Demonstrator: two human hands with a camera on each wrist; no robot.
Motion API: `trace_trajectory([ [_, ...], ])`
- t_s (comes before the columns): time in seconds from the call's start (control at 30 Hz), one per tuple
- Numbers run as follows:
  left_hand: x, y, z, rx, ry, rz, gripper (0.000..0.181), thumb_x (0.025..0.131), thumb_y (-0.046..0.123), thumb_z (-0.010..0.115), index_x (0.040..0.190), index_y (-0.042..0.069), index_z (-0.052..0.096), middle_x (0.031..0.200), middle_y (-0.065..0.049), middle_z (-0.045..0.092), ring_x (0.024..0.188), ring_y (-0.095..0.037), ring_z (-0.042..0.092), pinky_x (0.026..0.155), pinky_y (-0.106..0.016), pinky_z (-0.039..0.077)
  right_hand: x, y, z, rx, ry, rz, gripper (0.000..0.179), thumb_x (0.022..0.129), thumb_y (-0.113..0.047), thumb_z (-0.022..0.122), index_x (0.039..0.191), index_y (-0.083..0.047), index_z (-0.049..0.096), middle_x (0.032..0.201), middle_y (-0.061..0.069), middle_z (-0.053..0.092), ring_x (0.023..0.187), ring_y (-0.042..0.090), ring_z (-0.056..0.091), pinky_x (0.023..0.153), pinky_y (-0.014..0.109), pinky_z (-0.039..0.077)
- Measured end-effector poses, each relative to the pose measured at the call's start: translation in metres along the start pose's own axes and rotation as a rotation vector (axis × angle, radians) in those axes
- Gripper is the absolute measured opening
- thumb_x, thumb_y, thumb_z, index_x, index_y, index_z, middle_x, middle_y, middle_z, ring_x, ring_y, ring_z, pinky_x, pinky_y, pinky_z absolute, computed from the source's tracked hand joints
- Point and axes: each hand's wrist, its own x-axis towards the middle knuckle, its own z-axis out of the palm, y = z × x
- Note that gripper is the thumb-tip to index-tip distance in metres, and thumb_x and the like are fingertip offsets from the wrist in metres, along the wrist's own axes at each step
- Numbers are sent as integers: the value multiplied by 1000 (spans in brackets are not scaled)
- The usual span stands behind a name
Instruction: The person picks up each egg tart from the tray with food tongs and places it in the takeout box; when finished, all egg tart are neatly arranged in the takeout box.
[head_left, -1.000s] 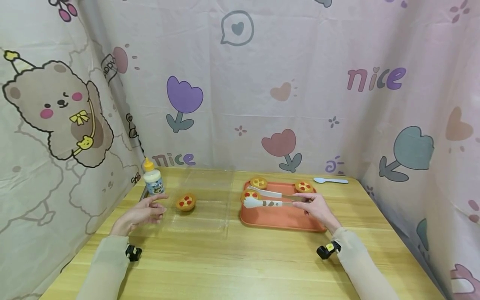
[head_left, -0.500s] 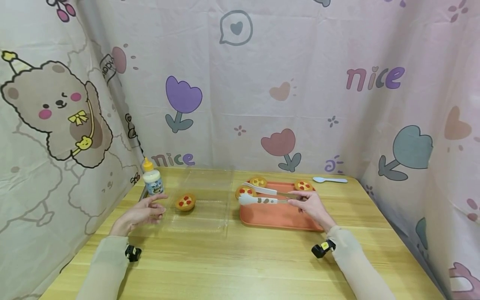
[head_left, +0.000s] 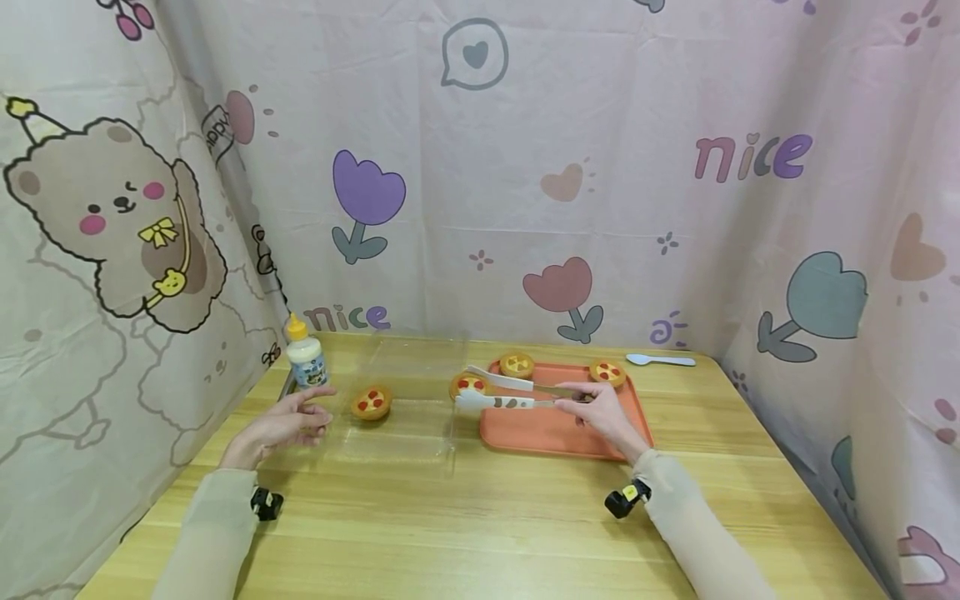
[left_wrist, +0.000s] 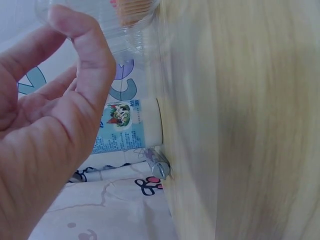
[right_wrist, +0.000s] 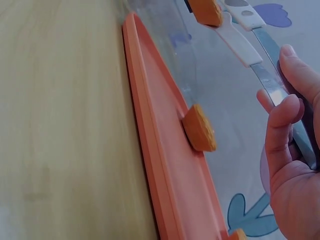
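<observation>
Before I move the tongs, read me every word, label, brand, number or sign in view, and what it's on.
"nice": curtain, upper right in the head view.
"nice": curtain, lower left, beside the bottle.
"ppy": curtain, far left, start unclear at a fold.
Bottle label: printing too small and blurred to read.
No number is legible.

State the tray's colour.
The tray is plain coral orange; it shows best in the head view.

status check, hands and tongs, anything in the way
Right hand gripping tongs, mini pizza pinched between them. Left hand beside clear box. No obvious obstruction.
</observation>
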Motion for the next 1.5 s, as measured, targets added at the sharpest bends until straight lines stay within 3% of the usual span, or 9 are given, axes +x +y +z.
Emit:
trace_trajectory([
  [0.33,0,1,-1,29,22,-6,74,99,12,58,155,1,11,96,-10,57,80,-17,58,72,-35,56,6,-7,17,0,-33,-15,39,83,-30,80,117,-12,73,76,13,61,54,14,51,52,33,47],
  [0.7,-1,2,0,25,15,-6,74,99,12,57,155,1,11,95,-9,57,78,-15,58,72,-34,56,12,-22,42,25,-112,-40,40,85,-27,78,121,-12,70,68,4,59,52,21,49,54,36,48],
  [0.93,0,1,0,23,12,-6,73,99,12,57,155,1,11,95,-9,57,78,-15,58,72,-35,56,16,-24,56,-8,-134,-29,41,78,-41,81,115,-24,74,81,24,65,53,18,49,55,40,49],
  [1.03,-1,1,0,17,6,-3,73,99,11,57,154,1,10,95,-8,57,78,-15,58,72,-35,56,17,-25,61,-1,-138,-27,40,78,-40,82,114,-23,74,81,27,64,52,18,50,55,43,51],
  [1.23,-1,1,0,20,13,0,72,99,10,56,154,0,10,95,-8,57,77,-14,58,72,-34,56,19,-29,74,22,-131,-15,42,77,-35,83,114,-18,74,72,21,63,51,22,53,54,42,52],
  [1.5,-1,0,1,18,-4,10,71,99,8,56,153,-1,11,96,-8,56,77,-14,58,72,-34,56,25,-28,93,34,-163,0,36,80,-26,82,113,-14,75,85,28,69,49,17,51,49,35,49],
])
